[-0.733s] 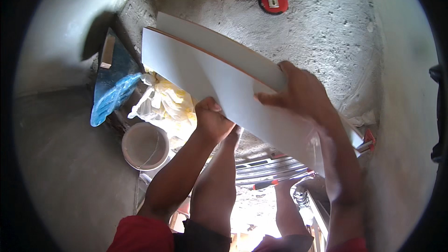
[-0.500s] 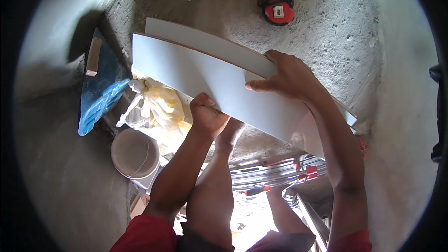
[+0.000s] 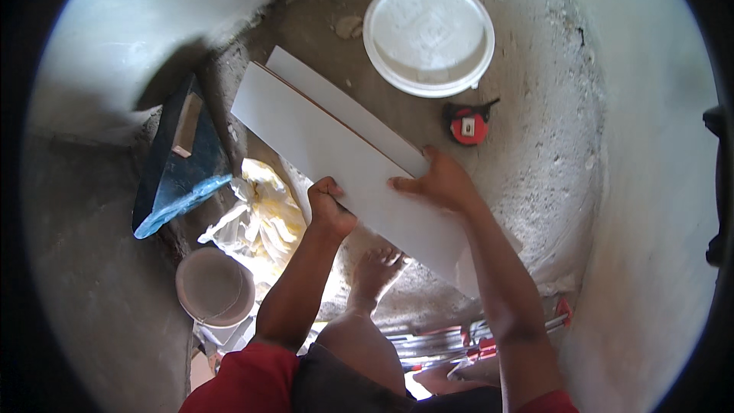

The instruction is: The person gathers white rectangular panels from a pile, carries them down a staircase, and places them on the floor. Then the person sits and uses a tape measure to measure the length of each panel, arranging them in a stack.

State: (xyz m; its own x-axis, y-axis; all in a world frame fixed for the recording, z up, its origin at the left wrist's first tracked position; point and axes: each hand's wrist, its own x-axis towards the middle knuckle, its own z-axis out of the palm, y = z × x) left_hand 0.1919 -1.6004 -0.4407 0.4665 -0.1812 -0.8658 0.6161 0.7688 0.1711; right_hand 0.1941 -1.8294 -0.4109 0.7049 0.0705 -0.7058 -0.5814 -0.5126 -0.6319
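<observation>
At 9 o'clock from the centre of our view we have a dark, flat, angular board (image 3: pixel 172 172), with a light-brown wooden block (image 3: pixel 187 124) on it and a crumpled translucent blue plastic sheet (image 3: pixel 183 205) across its near end. Toward 8 o'clock stands a round, pale plastic bucket (image 3: pixel 215 283), and just above it a bunched white-and-yellow plastic bag (image 3: pixel 266 218). Our bare left hand (image 3: pixel 334 216) is closed on the near edge of two long, flat white panels (image 3: pixel 325 145), its thumb on the front face. These slant through the centre from 10 to 5 o'clock, overlapping, the rear one offset toward 1 o'clock. Our bare foot (image 3: pixel 376 271) is at 6 o'clock; a round white plastic lid (image 3: pixel 429 30) lies at 1 o'clock. Our bare right hand (image 3: pixel 446 183) clasps both, thumb on the front face, fingers at the far edge. A red-and-black tape measure (image 3: pixel 469 127) lies at 2 o'clock.
</observation>
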